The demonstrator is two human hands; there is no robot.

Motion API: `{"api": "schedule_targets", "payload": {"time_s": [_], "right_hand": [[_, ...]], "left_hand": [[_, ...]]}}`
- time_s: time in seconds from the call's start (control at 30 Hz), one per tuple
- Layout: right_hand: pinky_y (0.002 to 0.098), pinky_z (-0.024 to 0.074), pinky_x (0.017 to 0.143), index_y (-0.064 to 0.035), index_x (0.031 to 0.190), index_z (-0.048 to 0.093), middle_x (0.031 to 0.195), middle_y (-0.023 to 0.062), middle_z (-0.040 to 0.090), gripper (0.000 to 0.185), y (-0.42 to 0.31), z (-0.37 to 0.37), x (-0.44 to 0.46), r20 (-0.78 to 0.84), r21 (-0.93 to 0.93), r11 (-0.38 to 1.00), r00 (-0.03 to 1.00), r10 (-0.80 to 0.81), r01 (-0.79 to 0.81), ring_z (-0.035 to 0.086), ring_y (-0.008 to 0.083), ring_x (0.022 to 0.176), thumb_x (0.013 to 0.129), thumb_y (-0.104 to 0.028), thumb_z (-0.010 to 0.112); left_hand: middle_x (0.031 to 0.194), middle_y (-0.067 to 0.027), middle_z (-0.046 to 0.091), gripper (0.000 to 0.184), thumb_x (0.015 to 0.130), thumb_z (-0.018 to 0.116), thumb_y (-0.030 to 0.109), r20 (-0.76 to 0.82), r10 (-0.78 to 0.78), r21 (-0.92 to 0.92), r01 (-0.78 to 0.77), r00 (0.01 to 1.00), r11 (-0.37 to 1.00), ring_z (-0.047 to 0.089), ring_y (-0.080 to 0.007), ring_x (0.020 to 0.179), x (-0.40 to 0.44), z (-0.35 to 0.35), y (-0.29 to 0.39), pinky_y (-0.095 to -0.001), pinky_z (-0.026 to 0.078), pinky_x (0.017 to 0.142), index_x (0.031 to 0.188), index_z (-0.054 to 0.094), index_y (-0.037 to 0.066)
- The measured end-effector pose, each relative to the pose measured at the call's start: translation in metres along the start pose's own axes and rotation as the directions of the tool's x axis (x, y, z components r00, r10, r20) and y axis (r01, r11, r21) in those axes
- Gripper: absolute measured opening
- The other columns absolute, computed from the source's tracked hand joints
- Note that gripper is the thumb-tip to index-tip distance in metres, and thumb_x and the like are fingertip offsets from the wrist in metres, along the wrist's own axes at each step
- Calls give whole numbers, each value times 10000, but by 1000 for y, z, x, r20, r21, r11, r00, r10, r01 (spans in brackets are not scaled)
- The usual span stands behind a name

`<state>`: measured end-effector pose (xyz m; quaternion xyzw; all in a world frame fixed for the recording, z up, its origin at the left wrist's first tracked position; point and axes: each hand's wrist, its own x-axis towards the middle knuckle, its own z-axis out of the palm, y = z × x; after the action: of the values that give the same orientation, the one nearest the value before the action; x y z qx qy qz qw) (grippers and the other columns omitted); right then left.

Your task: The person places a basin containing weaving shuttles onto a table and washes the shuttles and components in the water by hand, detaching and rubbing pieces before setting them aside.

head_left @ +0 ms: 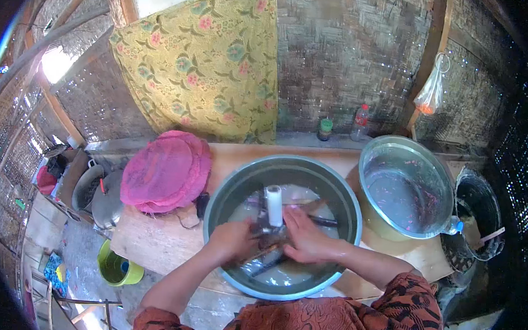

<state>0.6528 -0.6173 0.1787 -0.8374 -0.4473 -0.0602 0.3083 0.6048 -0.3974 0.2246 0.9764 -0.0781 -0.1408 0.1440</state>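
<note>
The left hand's (235, 240) fingers blur, so I cannot tell their grip; the right hand's (309, 238) extend beside a white cylinder (274, 206), grip equally unclear. Work looks unfinished: dark pieces (324, 221) remain with the cylinder inside the round basin (350, 205), amid cloudy water (297, 274). The right-hand tub (376, 216) holds murky liquid (401, 187).

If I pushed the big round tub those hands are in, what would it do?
The tub would probably feel heavy, since there's cloudy liquid inside. Shoved hard, it might slosh, because the top is wide open. It seems unlikely to roll or tip, as it's broad and sits upright on the wooden tabletop.
</note>
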Motion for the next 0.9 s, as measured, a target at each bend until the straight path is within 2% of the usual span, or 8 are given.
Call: {"api": "schedule_targets", "payload": {"time_s": [0.03, 0.2, 0.33, 0.5, 0.63, 0.8, 0.87, 0.9], "right_hand": [[429, 273, 1013, 53, 1145, 415, 1153, 232, 463, 407, -2, -1, -6, 27, -402, 913, 998, -60, 66, 421, 353, 1149, 802, -136, 524], [452, 223, 1058, 125, 1232, 353, 1279, 269, 402, 496, 44, -30, 20, 343, -507, 855, 884, 317, -110, 351, 354, 1246, 793, -98, 421], [438, 206, 1072, 98, 1257, 341, 1293, 259, 388, 480, 40, 19, 0, 53, -608, 791, 990, 127, -69, 338, 346, 1256, 819, -97, 366], [423, 211, 1072, 97, 1296, 284, 1336, 262, 332, 513, 48, 6, -15, 107, -404, 915, 992, 70, -21, 300, 364, 1274, 826, -99, 347], [422, 204, 1073, 87, 1311, 266, 1371, 249, 290, 536, 32, 2, -11, 126, -633, 764, 990, -56, 124, 285, 349, 1289, 822, -113, 358], [438, 176, 1079, 133, 1305, 211, 1381, 303, 210, 579, 17, -8, -5, 3, -498, 863, 995, 101, -86, 233, 395, 1300, 810, -109, 389], [445, 151, 1084, 135, 1306, 204, 1391, 294, 192, 569, 5, 4, -4, -34, -428, 894, 991, 133, -134, 221, 390, 1306, 824, -110, 382], [445, 151, 1084, 135, 1306, 204, 1391, 294, 192, 569, -5, 10, -7, -23, -425, 898, 993, 116, -115, 221, 390, 1306, 824, -110, 382]], "left_hand": [[871, -214, 621, 433, 773, 597, 333, -27, -26, -44, 25, 999, 999, 603, -369, 827, 6, 8, 1, -455, 475, 712, 1059, 499, 24], [898, -193, 620, 432, 763, 606, 278, -71, -63, 11, 64, 995, 998, 600, -358, 851, 11, 17, 23, -460, 469, 712, 1087, 468, 29], [881, -187, 620, 438, 744, 638, 304, -177, -11, -71, -2, 984, 997, 602, -357, 838, 25, 34, 17, -455, 467, 700, 1067, 465, 64], [918, -185, 619, 472, 732, 646, 288, -108, -76, -126, 62, 991, 990, 597, -348, 881, 20, 33, 7, -443, 461, 750, 1124, 483, 84], [892, -187, 617, 481, 707, 681, 309, -216, -114, -227, 64, 970, 972, 602, -350, 830, 30, 40, 7, -427, 467, 738, 1086, 502, 71], [837, -180, 606, 521, 719, 699, 267, -306, -49, -384, -76, 951, 920, 617, -295, 749, 47, 65, 3, -358, 492, 677, 1098, 449, 12], [803, -138, 577, 547, 760, 676, 206, -87, -3, -858, -73, 996, 509, 606, -218, 700, 55, 82, 7, -300, 496, 572, 1149, 358, -11], [803, -138, 577, 547, 760, 676, 206, -95, -21, -861, -71, 995, 504, 606, -218, 700, 56, 84, 10, -300, 496, 572, 1149, 358, -11]]}}
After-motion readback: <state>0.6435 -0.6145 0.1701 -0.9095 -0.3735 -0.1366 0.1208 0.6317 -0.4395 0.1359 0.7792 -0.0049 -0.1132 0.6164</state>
